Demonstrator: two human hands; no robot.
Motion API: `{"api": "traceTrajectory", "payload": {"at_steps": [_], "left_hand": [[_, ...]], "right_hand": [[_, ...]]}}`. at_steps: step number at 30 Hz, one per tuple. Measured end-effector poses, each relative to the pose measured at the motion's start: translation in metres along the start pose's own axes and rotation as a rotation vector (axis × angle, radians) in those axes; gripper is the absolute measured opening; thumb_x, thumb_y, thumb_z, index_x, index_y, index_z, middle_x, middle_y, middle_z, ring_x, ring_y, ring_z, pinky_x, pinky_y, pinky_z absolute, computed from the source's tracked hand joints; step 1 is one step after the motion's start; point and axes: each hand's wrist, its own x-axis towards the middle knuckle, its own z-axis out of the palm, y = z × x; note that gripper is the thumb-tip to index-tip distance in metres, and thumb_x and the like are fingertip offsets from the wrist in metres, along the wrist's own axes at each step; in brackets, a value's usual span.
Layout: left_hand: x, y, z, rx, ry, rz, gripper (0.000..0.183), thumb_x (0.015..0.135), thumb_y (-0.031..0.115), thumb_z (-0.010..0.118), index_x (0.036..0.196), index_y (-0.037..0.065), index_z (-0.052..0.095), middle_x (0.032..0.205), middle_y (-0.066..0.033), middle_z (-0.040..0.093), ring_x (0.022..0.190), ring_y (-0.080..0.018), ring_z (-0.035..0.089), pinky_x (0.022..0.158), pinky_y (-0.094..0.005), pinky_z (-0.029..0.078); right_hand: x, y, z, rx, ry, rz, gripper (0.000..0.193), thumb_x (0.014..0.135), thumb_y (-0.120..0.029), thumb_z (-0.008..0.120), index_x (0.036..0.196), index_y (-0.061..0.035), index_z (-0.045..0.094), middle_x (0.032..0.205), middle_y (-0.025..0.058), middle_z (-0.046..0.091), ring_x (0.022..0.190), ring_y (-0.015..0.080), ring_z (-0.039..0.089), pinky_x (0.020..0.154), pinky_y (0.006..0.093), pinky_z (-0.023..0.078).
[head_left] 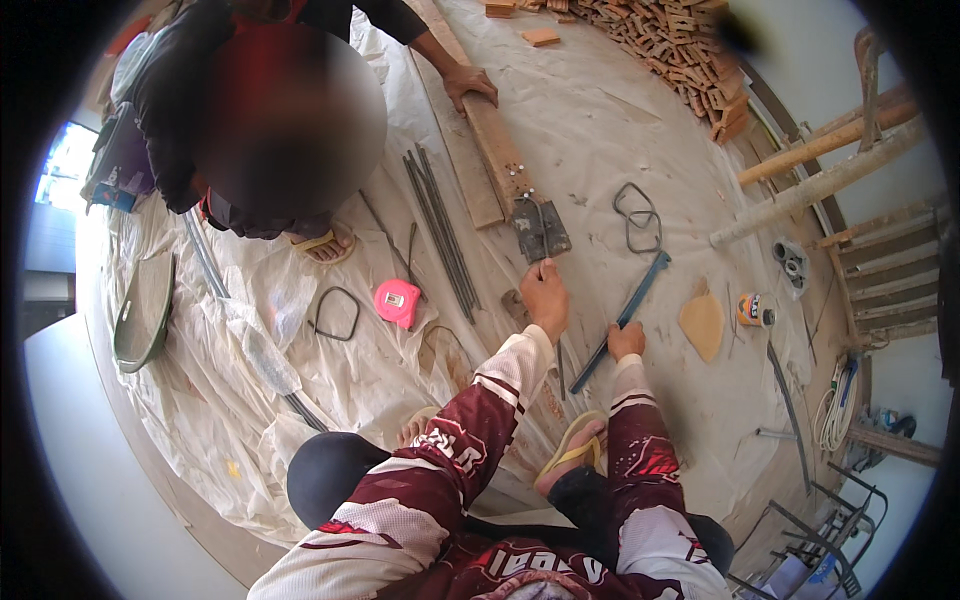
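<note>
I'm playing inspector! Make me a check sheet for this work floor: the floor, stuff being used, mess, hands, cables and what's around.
Surface: wrinkled plastic sheet over the floor.
Job's things: thin rod lying over a dark plate at the near end of a plank; blue bar.
Clutter: straight rods, pink tape measure and bent metal loops lying loose.
Left hand: closed on the thin rod.
Right hand: gripping the blue bar.
Cables: coiled white cord at the right; can't tell if it's electrical.
Surroundings: brick pile at the top right; another person's hand on the plank.
</note>
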Motion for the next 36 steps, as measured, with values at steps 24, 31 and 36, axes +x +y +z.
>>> {"api": "traceTrajectory", "payload": {"at_steps": [24, 31, 36], "left_hand": [[0.004, -0.004, -0.006, -0.169, -0.081, -0.133, 0.021, 0.095, 0.018, 0.056, 0.089, 0.001, 0.067, 0.067, 0.002, 0.053, 0.059, -0.0072, 0.043, 0.054, -0.0261, 0.036], [0.006, -0.005, -0.012, -0.118, -0.092, -0.149, 0.021, 0.096, 0.021, 0.056, 0.101, 0.002, 0.063, 0.071, 0.0018, 0.051, 0.048, -0.006, 0.039, 0.04, -0.0233, 0.03], [0.005, 0.016, -0.028, -0.263, -0.252, -0.331, 0.023, 0.097, 0.024, 0.055, 0.106, 0.003, 0.061, 0.073, 0.002, 0.048, 0.048, -0.0069, 0.037, 0.041, -0.0232, 0.029]], "right_hand": [[0.049, -0.069, -0.174, -0.321, -0.006, -1.284, 0.023, 0.091, -0.032, 0.057, 0.087, -0.0093, 0.056, 0.071, 0.0132, 0.06, 0.066, 0.0394, 0.058, 0.054, 0.0474, 0.044], [0.071, -0.087, -0.164, -0.401, -0.045, -1.351, 0.024, 0.09, -0.03, 0.057, 0.081, -0.0083, 0.054, 0.072, 0.0117, 0.061, 0.066, 0.037, 0.06, 0.056, 0.0488, 0.045], [0.067, -0.078, -0.154, -0.371, -0.078, -1.329, 0.023, 0.09, -0.029, 0.057, 0.085, -0.0078, 0.052, 0.072, 0.0146, 0.061, 0.067, 0.039, 0.06, 0.056, 0.0497, 0.045]]}}
